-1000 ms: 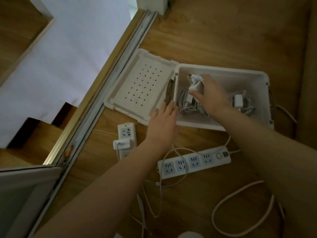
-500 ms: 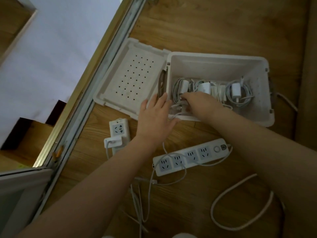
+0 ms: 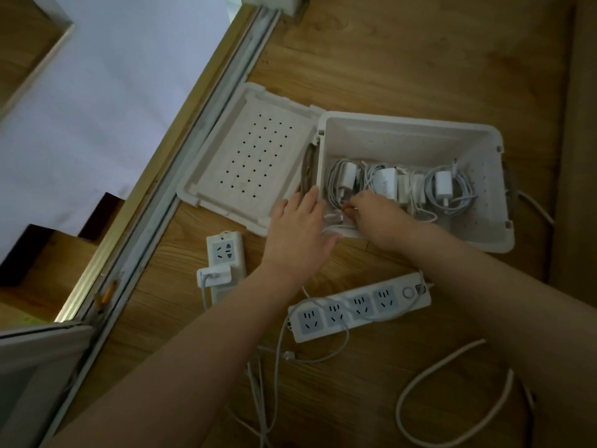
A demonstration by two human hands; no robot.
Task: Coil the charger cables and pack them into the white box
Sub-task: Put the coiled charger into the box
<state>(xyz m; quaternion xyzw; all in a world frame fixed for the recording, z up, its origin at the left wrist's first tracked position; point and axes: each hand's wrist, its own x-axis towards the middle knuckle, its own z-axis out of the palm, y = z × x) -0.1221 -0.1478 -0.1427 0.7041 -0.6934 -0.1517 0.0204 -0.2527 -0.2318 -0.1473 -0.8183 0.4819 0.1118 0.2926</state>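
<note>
While I look down through the head camera, white box [image 3: 403,137]: I see it lying open on the wooden floor [image 3: 387,59], its perforated lid [image 3: 252,156] folded out flat to the left.
Charger cables [image 3: 449,189]: coiled bundles with white plugs, side by side along the bottom of the box from left wall to right.
Left hand [image 3: 297,234]: fingers straight and close together, resting on the near left corner of the box where the lid joins it.
Right hand [image 3: 378,218]: reaching into the near left corner of the box, fingers curled and pinching a thin cable end [image 3: 339,218], just beside the left hand.
Power strip [image 3: 361,307]: four sockets, flat on the floor between me and the box, with a thin loose cable [image 3: 281,344] draped across it.
Small socket block [image 3: 224,253]: left of the left wrist, a white plug in its near end.
Thick cord [image 3: 452,383]: a white loop on the floor at lower right, well apart from the box.
Door track [image 3: 193,140]: metal, running diagonally just left of the lid.
</note>
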